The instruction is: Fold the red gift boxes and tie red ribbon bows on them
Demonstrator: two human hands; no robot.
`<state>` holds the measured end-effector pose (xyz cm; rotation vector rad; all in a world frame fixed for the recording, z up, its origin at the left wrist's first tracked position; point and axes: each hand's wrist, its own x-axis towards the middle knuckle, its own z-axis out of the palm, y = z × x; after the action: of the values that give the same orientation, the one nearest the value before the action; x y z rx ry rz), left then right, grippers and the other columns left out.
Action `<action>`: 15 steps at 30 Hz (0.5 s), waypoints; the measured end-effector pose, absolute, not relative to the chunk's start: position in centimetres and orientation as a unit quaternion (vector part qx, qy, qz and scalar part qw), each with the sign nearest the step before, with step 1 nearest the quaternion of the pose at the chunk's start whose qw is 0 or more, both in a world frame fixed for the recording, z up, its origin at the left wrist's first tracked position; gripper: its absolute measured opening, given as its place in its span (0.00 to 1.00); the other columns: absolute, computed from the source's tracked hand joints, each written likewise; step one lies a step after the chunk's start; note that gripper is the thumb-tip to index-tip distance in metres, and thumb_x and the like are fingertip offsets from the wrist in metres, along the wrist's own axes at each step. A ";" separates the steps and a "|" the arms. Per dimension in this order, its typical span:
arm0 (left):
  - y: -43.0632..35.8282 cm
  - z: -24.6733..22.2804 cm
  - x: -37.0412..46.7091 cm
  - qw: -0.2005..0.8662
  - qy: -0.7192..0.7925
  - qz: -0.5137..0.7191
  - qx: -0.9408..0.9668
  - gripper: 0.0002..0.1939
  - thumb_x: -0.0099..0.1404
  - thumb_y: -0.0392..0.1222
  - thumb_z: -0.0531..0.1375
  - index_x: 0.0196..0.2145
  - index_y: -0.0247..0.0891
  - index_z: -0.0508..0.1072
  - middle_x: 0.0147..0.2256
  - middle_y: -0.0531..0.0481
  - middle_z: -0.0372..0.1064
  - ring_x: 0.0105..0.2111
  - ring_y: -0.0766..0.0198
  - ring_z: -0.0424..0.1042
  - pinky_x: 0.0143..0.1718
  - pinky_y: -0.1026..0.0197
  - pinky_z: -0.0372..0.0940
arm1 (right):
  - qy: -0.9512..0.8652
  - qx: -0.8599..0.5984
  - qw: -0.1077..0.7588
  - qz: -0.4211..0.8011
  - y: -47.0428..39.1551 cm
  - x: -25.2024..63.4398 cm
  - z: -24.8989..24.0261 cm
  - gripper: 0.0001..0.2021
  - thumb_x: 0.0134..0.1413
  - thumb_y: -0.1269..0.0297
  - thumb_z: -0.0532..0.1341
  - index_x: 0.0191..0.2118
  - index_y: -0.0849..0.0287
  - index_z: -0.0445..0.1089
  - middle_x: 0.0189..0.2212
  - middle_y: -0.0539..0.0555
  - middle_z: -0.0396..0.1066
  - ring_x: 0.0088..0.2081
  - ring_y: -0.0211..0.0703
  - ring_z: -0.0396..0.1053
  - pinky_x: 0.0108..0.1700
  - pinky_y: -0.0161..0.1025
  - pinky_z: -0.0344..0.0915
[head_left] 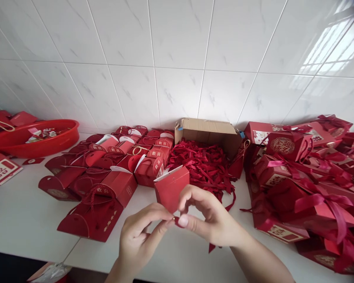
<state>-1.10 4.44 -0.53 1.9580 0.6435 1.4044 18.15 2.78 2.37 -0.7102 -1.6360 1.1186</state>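
Note:
Just above the near part of the table, my left hand and my right hand meet fingertip to fingertip. Pinched between them is a small piece of red ribbon, with a tiny gold-coloured spot at my left fingertips. A pointed red ribbon tail shows below my right hand. Behind my hands stands a red gift box with its top flap up, partly hidden by my right fingers. Both hands are closed at the fingertips.
Rows of red gift boxes stand at left centre. A cardboard carton lies behind a heap of red ribbons. Boxes tied with ribbon bows are piled at right. A red plastic basin holds small packets at far left, before a tiled wall.

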 end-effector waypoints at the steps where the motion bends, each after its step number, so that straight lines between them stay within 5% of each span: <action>1: 4.4 -0.7 -1.2 0.314 0.255 0.540 0.738 0.11 0.60 0.27 0.63 0.35 0.44 0.76 0.28 0.54 0.75 0.27 0.65 0.75 0.29 0.67 0.71 | -0.691 -0.298 0.489 0.441 2.5 18.0 2.4 0.11 0.54 0.60 0.68 0.38 0.58 0.69 0.32 0.50 0.68 0.34 0.37 0.67 0.39 0.35 0.66; 6: 3.9 -1.6 -0.7 0.342 0.307 0.586 0.667 0.08 0.57 0.32 0.67 0.34 0.44 0.76 0.29 0.55 0.76 0.28 0.64 0.77 0.31 0.68 0.73 | -0.708 -0.321 0.489 0.395 2.7 17.6 1.9 0.12 0.50 0.57 0.70 0.37 0.59 0.73 0.31 0.51 0.71 0.33 0.37 0.69 0.37 0.34 0.67; 15: 2.6 -1.9 0.4 0.431 0.414 0.609 0.521 0.16 0.52 0.51 0.71 0.31 0.41 0.71 0.29 0.52 0.76 0.29 0.61 0.78 0.34 0.64 0.75 | -0.646 -0.324 0.481 0.497 3.8 17.4 0.9 0.18 0.42 0.52 0.73 0.33 0.61 0.75 0.27 0.51 0.73 0.28 0.37 0.71 0.32 0.34 0.70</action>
<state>0.40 2.62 -1.88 1.3007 1.0337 1.5186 17.36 3.83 0.89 -0.7894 -1.5755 1.2108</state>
